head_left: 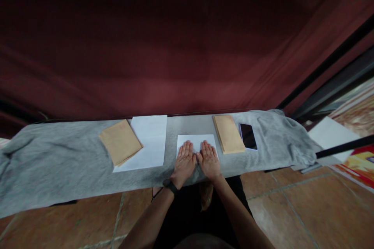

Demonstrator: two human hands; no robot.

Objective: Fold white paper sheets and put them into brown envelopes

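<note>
Single head-worn view, forward and down over both hands (pixel 197 161).

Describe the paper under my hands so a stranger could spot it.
On the long grey cloth, find the gap between the two stacks of brown envelopes. The white paper lies there, near the front edge. Unlike the bigger white paper to its left, it has both hands on it.

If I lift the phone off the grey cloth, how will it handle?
Probably stiff, since the phone looks like a rigid slab. Its dark face looks glossy, so fingers may slip. Lying flat, it seems unlikely to roll, though the soft grey cloth might drag along.
</note>
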